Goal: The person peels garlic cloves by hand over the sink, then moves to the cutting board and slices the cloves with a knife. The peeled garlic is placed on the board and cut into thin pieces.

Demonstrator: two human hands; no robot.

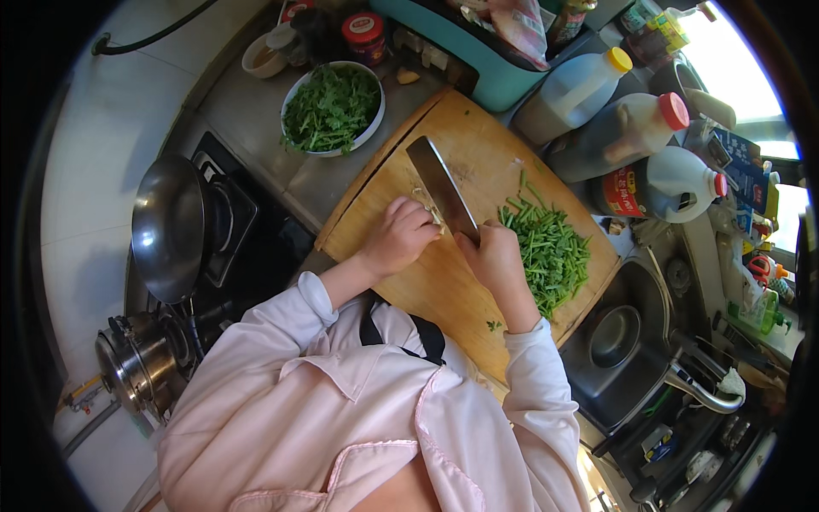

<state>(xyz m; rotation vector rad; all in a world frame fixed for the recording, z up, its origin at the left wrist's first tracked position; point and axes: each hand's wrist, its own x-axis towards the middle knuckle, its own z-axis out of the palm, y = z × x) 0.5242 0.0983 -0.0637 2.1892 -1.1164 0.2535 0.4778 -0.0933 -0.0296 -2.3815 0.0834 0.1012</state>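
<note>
My right hand (497,259) grips the handle of a Chinese cleaver (444,185), its broad blade pointing away from me over the wooden cutting board (390,269). To the left of the blade, my left hand (402,235) rests on the board with fingers curled over pale food pieces (436,219), possibly garlic; the fingers partly hide them. Thin pale slivers lie just beyond those fingertips. Beside my right hand is a heap of chopped green stems and leaves (551,256). A white bowl (379,121) full of leafy greens (333,105) stands on the counter past the board's far left edge.
At left, a wok (167,230) sits by the gas stove (224,217) near a steel pot (137,365). Large plastic bottles (569,96) line the board's far right side. A sink (582,384) holding a metal bowl (614,336) is at right. A teal appliance (505,89) stands behind.
</note>
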